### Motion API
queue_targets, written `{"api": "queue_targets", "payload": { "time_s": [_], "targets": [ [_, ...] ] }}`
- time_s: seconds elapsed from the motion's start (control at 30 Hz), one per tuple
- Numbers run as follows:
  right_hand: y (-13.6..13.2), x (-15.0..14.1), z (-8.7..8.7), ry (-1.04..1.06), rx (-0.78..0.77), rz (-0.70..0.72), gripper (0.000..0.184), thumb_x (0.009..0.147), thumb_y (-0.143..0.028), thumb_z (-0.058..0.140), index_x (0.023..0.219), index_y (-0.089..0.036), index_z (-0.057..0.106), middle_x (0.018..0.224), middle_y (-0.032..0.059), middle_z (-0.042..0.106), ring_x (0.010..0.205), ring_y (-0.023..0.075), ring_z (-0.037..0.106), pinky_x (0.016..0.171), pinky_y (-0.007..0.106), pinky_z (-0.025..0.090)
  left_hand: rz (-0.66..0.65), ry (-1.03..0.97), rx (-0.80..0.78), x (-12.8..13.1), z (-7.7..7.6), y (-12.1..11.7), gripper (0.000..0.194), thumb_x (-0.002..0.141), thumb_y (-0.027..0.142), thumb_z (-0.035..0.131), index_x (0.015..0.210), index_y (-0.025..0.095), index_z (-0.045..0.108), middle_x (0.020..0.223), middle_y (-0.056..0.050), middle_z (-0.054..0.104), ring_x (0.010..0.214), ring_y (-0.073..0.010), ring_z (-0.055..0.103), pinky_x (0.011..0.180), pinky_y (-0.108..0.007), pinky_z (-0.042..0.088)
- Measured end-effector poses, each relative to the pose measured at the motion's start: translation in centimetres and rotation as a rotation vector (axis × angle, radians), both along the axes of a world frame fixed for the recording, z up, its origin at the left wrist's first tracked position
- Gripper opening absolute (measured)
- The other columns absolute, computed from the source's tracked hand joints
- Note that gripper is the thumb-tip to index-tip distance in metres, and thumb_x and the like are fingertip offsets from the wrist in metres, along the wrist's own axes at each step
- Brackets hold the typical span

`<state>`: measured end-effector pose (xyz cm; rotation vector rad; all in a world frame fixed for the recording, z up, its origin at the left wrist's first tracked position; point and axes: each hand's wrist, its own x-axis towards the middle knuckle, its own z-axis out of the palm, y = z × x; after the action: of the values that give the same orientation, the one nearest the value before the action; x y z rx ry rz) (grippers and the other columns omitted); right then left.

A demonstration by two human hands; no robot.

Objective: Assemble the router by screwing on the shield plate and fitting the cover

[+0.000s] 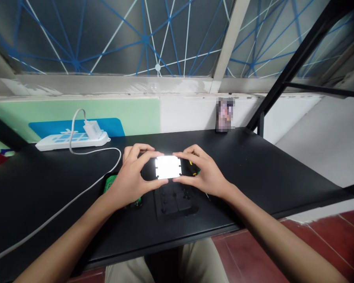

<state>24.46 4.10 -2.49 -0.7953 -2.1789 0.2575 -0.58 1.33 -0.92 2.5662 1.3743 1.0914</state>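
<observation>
A small rectangular panel (168, 167), bright white with dark notches along its left and right sides, is held up above the black table. My left hand (132, 172) pinches its left end between thumb and fingers. At the opposite end, the thumb and fingers of my right hand (210, 172) grip it the same way. Below the panel lies a flat black plastic piece (175, 202) with a raised outline. A green circuit board (109, 182) is partly hidden under my left wrist. Beside my right fingers, a black-and-yellow object (193, 168) shows only in part.
At the back left of the table (271, 173), a white power strip (72, 139) carries a plugged-in charger (92, 129). Its white cable (76, 196) runs across the left side. A blurred-out upright item (225, 114) leans against the wall. Black frame bars (271, 96) rise at the right.
</observation>
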Motion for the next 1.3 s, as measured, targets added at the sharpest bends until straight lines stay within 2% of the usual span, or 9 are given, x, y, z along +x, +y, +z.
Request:
{"api": "queue_targets", "payload": {
  "time_s": [0.23,0.6,0.97,1.13,1.3],
  "targets": [
    [0.3,0.3,0.1,-0.096,0.039,-0.014,0.057,0.081,-0.049,0.077,0.132,-0.027,0.061,0.108,0.0082,0.058,0.098,0.0229,0.058,0.085,0.042,0.054,0.02,0.097,0.058,-0.1,-0.6,0.2,0.049,0.077,0.036,0.085,0.12,0.026,0.062,0.122,-0.009,0.052,0.114,-0.0331,0.046,0.098,-0.052,0.043],
    [0.3,0.4,0.0,-0.151,0.03,-0.028,0.058,0.082,-0.052,0.075,0.133,-0.026,0.06,0.108,0.0086,0.059,0.097,0.0234,0.058,0.083,0.043,0.056,0.015,0.114,0.071,-0.1,-0.9,0.2,0.048,0.078,0.038,0.084,0.119,0.027,0.061,0.122,-0.008,0.053,0.114,-0.0326,0.046,0.098,-0.051,0.042],
    [-0.2,0.0,0.2,-0.062,-0.009,0.075,0.059,0.081,-0.052,0.076,0.13,-0.026,0.057,0.109,0.0074,0.061,0.099,0.0224,0.062,0.085,0.041,0.056,0.029,0.178,0.07,0.3,-1.0,0.0,0.045,0.08,0.034,0.081,0.118,0.022,0.061,0.124,-0.01,0.055,0.116,-0.0341,0.047,0.097,-0.051,0.04],
    [-0.5,-0.4,-0.1,-0.072,0.026,0.106,0.062,0.081,-0.052,0.075,0.131,-0.02,0.056,0.109,0.0092,0.062,0.098,0.0212,0.062,0.085,0.038,0.057,0.007,0.213,0.109,0.7,-0.9,-0.5,0.044,0.082,0.035,0.079,0.119,0.022,0.06,0.125,-0.012,0.055,0.117,-0.035,0.048,0.095,-0.05,0.04],
    [-0.9,-0.9,-0.2,-0.085,0.061,0.12,0.063,0.082,-0.054,0.072,0.133,-0.021,0.055,0.109,0.0093,0.063,0.099,0.0214,0.061,0.086,0.038,0.057,-0.013,0.219,0.116,1.3,-0.7,-1.1,0.045,0.08,0.027,0.081,0.12,0.019,0.061,0.126,-0.012,0.055,0.116,-0.0339,0.047,0.095,-0.048,0.039]
  ]
}}
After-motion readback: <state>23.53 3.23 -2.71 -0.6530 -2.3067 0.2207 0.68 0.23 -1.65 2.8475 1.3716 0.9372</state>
